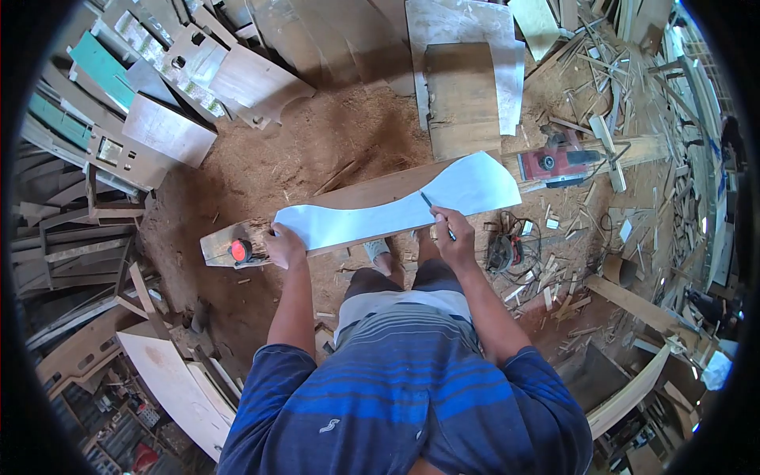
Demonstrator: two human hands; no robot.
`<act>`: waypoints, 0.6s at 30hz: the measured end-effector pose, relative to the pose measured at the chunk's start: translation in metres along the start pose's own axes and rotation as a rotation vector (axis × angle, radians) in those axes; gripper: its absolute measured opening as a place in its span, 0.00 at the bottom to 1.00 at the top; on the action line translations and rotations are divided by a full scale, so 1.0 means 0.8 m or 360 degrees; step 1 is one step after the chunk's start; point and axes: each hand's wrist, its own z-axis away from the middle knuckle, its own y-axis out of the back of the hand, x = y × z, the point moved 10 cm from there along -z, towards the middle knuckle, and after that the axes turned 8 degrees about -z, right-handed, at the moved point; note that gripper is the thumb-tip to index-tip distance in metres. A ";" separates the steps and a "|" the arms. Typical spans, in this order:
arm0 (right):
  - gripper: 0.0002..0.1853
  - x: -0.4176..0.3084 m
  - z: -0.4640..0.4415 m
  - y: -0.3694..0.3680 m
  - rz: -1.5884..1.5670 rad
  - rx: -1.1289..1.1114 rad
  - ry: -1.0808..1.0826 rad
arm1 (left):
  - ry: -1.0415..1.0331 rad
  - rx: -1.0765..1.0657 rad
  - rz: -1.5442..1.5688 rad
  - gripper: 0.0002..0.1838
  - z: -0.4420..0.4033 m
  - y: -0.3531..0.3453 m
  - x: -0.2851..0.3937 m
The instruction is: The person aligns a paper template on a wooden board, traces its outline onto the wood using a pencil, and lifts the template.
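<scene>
Head view: the white, curve-edged flat sheet (364,225) lies on the brown wooden board (380,187); my right hand (456,239) has its fingers clamped on a slim, dark, pencil-like tool (426,199), tip near the sheet's far edge; my left hand (286,247) touches the sheet's left end, whether its fingers clamp I cannot tell.
</scene>
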 end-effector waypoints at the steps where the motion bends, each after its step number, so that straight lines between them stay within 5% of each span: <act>1: 0.12 0.009 0.001 0.002 -0.0070 0.0074 -0.0047 | -0.0009 0.0015 0.0007 0.35 0.000 0.001 -0.001; 18: 0.12 0.007 0.009 -0.013 -0.0078 0.0117 -0.0073 | -0.0058 0.0050 0.0091 0.31 0.007 0.016 0.007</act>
